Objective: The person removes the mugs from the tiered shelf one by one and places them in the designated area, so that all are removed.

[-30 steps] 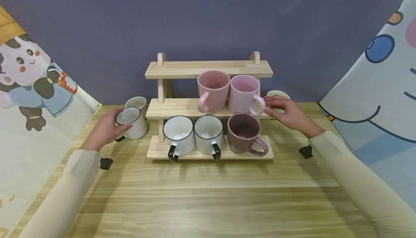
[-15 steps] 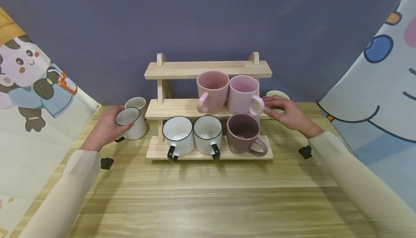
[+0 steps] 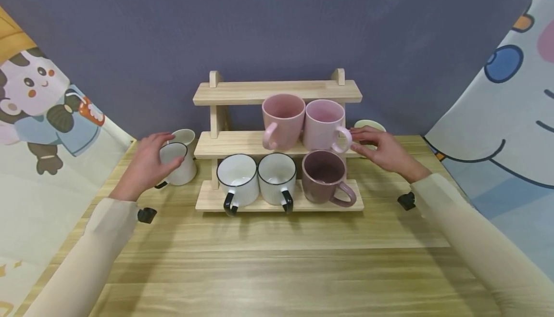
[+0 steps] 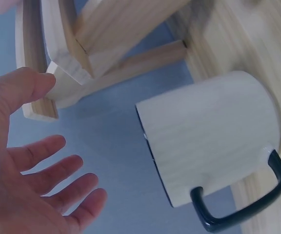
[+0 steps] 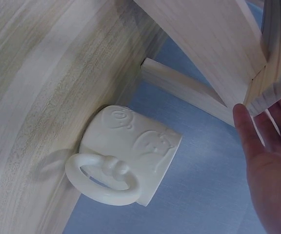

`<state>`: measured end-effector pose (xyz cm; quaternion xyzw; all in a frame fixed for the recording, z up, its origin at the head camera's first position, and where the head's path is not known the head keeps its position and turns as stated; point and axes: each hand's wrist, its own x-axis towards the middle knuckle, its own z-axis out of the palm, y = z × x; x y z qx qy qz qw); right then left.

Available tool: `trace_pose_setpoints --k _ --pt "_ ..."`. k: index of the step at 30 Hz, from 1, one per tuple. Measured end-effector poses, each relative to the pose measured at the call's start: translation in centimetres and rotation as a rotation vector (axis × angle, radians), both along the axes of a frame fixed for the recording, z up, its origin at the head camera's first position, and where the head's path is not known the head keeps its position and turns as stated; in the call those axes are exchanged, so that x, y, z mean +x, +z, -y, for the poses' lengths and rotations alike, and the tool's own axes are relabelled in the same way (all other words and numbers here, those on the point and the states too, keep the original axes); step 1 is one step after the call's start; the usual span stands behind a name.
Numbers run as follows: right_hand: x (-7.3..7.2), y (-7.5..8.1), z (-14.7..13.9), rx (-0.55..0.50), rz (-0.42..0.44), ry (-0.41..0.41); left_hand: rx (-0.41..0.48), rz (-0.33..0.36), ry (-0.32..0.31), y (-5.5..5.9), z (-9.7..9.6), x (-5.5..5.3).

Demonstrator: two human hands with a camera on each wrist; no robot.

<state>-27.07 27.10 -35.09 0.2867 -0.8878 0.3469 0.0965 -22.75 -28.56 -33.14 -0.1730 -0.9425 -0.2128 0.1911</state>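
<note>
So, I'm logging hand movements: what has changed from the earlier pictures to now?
In the head view, the left hand has moved slightly up and right, opening and apparently letting go of the white mug left of the shelf. That mug, the shelf mugs and the right hand stayed put.

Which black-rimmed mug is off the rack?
The leftmost black-rimmed mug, standing on the table left of the rack; the other two black-rimmed mugs stand on its bottom shelf.
</note>
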Motion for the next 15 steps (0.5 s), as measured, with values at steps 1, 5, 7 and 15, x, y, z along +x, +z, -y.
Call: trace_pose_setpoints --k 1,5,7,15 --pt "0.0 0.0 0.0 0.000 0.005 -0.004 0.001 0.006 0.001 0.1 -0.2 0.1" --pt "0.1 0.0 0.0 0.005 0.018 -0.016 -0.005 0.038 -0.002 0.6 -0.8 0.3" --pt "0.1 0.1 0.0 0.003 0.021 -0.020 -0.009 0.049 -0.007 0.8 -1.0 0.4" --pt "0.1 0.0 0.0 -0.005 0.016 -0.021 0.006 0.037 -0.052 1.1 -1.9 0.5"
